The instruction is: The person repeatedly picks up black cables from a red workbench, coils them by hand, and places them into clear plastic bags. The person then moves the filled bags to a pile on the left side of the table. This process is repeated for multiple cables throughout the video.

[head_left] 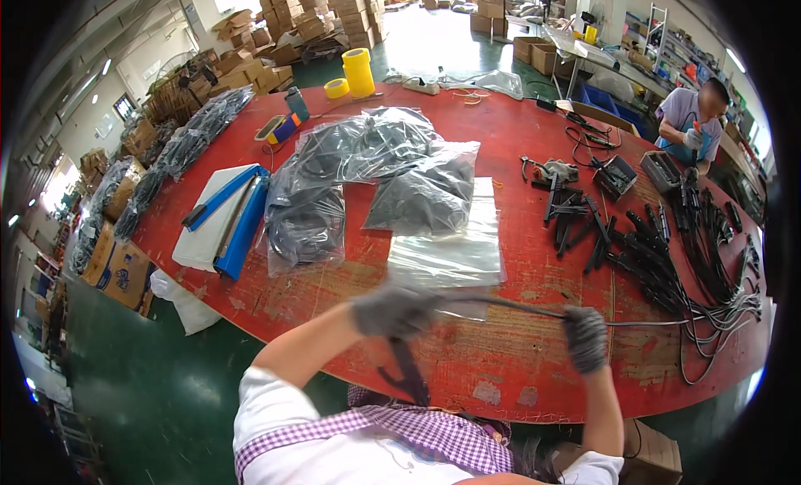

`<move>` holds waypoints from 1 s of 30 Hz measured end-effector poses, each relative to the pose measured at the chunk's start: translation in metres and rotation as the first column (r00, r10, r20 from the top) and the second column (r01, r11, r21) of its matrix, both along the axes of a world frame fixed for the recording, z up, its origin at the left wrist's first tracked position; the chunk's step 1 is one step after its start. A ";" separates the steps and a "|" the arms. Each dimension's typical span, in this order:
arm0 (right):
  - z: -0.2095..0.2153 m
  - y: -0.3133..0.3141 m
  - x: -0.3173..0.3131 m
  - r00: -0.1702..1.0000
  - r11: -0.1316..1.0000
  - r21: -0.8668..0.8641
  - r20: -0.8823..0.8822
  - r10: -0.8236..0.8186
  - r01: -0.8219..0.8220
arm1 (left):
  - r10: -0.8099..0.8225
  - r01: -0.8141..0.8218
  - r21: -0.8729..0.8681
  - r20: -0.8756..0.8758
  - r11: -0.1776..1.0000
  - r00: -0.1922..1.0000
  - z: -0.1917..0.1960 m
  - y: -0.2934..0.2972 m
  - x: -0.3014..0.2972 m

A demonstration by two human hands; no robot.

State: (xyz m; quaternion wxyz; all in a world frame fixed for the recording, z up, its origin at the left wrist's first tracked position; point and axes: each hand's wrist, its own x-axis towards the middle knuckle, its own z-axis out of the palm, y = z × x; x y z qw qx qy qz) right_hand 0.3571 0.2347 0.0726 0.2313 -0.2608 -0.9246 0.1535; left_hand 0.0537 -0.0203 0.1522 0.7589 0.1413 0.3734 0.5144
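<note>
A thin black cable (509, 302) is stretched between my two gloved hands above the near part of the red table. My left hand (394, 311), in a dark glove and blurred by motion, is closed round its left end. A dark, strip-like piece (409, 370) hangs below that hand; its kind is too smeared to tell. My right hand (586, 339), in a grey glove, grips the cable farther right. From there a thin grey line (647, 324) runs toward the heap of black cables (709, 276). Clear plastic bags (442, 260) lie just beyond my left hand.
Bagged black cables (367, 147) cover the table's middle. A blue-and-white paper cutter (224, 220) lies left, yellow tape rolls (359, 73) at the back. Black connector pieces (576, 214) and an open box (616, 176) sit right. Another person (694, 122) works at the far right.
</note>
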 end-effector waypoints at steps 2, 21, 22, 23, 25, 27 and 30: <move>-0.024 0.048 0.059 0.985 0.917 0.376 0.057 -0.163 0.130 | 0.271 -0.316 0.000 0.517 0.949 0.812 0.016 -0.048 -0.054; 0.072 -0.103 -0.115 0.984 0.983 -0.064 -0.032 0.173 -0.174 | -0.027 0.005 -0.129 -0.170 0.992 0.985 0.033 -0.042 -0.013; 0.060 -0.073 -0.100 0.987 0.989 -0.045 0.070 0.143 -0.140 | 0.088 -0.081 -0.036 0.255 0.996 0.963 0.038 -0.058 -0.029; 0.045 -0.038 -0.077 0.979 0.995 -0.018 0.177 0.101 -0.099 | 0.140 -0.190 0.117 0.342 0.975 0.929 0.028 -0.080 -0.053; -0.013 0.040 -0.011 0.978 0.995 0.054 0.186 -0.096 0.087 | 0.137 -0.413 0.371 0.584 0.832 0.800 0.011 -0.126 -0.102; -0.043 0.060 0.024 0.933 0.965 0.255 0.326 -0.154 0.070 | 0.231 -0.509 0.477 0.526 0.716 0.818 0.015 -0.145 -0.116; -0.008 0.022 0.005 0.909 0.883 0.403 0.413 0.060 -0.242 | 0.368 -0.566 0.510 0.442 0.648 0.818 0.019 -0.148 -0.117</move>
